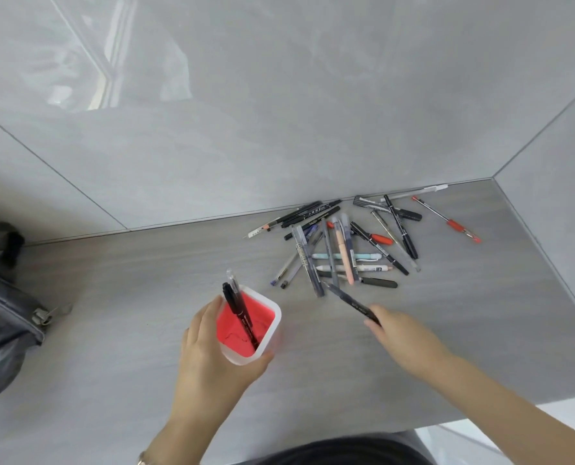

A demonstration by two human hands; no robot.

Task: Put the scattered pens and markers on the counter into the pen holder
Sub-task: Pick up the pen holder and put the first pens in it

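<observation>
Our right hand (401, 333) pinches a dark pen (351, 303), its long axis pointing up-left toward the pile; the pen holder (249, 325), wrapped by our left hand (209, 350), lies left of that grip.

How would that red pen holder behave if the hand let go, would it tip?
Probably it tips easily: the pen holder looks like thin translucent plastic, so likely light. The black marker inside leans against its rim and sticks out above, adding top weight. The left hand wraps around it, perhaps for steadiness.

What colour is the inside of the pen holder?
Bright red inside the translucent white plastic pen holder, in the head view.
</observation>
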